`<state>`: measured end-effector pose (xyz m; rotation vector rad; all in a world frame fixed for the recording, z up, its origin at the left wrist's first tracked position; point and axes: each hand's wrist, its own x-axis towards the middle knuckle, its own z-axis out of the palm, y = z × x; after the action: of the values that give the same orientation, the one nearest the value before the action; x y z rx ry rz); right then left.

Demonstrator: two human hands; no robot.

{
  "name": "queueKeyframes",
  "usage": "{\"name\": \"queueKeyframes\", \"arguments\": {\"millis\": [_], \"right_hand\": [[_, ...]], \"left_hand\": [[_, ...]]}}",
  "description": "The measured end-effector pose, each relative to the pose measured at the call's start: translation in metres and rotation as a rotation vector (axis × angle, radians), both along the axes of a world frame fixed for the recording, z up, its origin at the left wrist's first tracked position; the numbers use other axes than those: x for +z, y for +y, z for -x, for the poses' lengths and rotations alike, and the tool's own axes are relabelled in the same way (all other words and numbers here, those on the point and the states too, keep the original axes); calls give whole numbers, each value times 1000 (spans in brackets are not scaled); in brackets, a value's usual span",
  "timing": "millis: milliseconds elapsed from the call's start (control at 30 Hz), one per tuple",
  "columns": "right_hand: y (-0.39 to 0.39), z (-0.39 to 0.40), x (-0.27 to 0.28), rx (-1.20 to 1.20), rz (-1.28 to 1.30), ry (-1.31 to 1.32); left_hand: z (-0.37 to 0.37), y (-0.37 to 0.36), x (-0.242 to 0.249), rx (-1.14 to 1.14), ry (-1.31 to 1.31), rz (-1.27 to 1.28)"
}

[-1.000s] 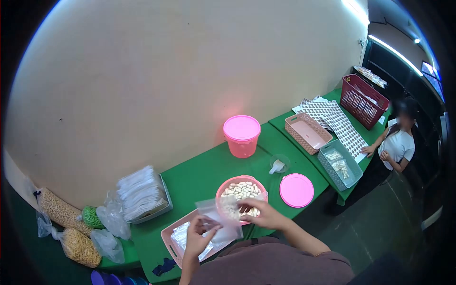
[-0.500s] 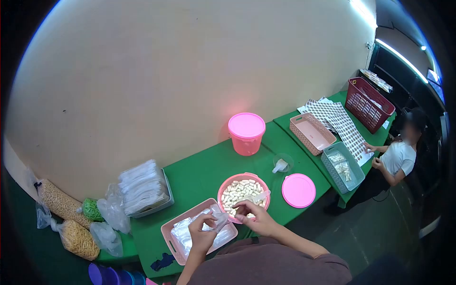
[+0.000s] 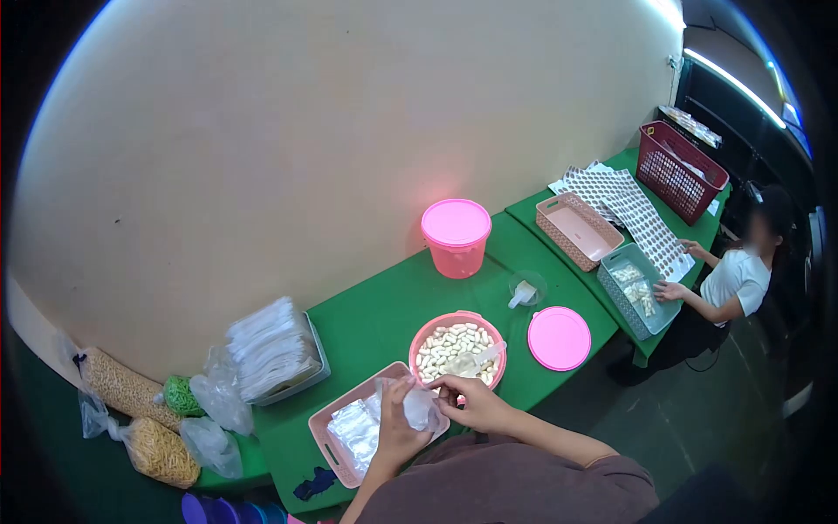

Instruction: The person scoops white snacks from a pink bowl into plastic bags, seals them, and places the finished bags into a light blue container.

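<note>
A clear plastic bag (image 3: 421, 407) is held up in front of me. My left hand (image 3: 400, 430) is closed around one side of it. The fingers of my right hand (image 3: 469, 403) are pinched together at the bag's right edge. Below them lies a pink basket (image 3: 324, 447) with a stack of flat clear bags (image 3: 353, 434). Just beyond my right hand stands a round pink tub (image 3: 414, 342) full of pale, capsule-shaped pieces (image 3: 456, 338). A translucent scoop (image 3: 472, 360) rests on those pieces.
A lidded pink bucket (image 3: 456, 237), a pink lid (image 3: 559, 339) and a small clear bowl (image 3: 527, 288) are on the green table. Left are a tray of white packets (image 3: 272, 349) and bagged snacks (image 3: 131, 384). At right, a co-worker (image 3: 738, 278) touches a green basket (image 3: 635, 325).
My right hand has come over to the bag's edge, and the bag looks spread wider between my hands. The co-worker's hand has moved to the green basket. The view has shifted slightly.
</note>
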<state>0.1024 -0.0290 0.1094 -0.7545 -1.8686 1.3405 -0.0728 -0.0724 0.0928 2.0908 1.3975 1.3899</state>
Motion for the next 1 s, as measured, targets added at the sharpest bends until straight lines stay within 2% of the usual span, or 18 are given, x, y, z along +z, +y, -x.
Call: {"name": "queueKeyframes", "arguments": {"millis": [67, 133, 200, 267, 333, 367, 467, 500, 567, 900, 1000], "right_hand": [[-3, 0, 7, -112, 35, 19], [-3, 2, 2, -133, -10, 11], [-1, 1, 3, -153, -58, 2], [2, -1, 10, -114, 50, -24], [0, 0, 14, -112, 87, -42], [-1, 1, 15, -108, 118, -60], [-2, 0, 10, -100, 147, -26], [-2, 0, 9, -100, 148, -28], [-3, 2, 7, -107, 141, -30], [0, -2, 11, -193, 20, -181], [4, -4, 7, -137, 88, -51]], "left_hand": [[5, 1, -6, 27, -11, 45], [9, 3, -1, -21, 153, 114], [5, 4, 7, -5, 194, 84], [-1, 4, 10, 9, 236, 57], [-9, 2, 10, -175, 83, 82], [-14, 0, 4, -238, -110, 131], [-13, 1, -2, -260, -124, 151], [-13, 1, -4, -260, -126, 153], [-10, 0, -7, -89, -58, 95], [-1, 8, 0, -94, 100, 57], [4, 9, -11, -77, -10, 68]]}}
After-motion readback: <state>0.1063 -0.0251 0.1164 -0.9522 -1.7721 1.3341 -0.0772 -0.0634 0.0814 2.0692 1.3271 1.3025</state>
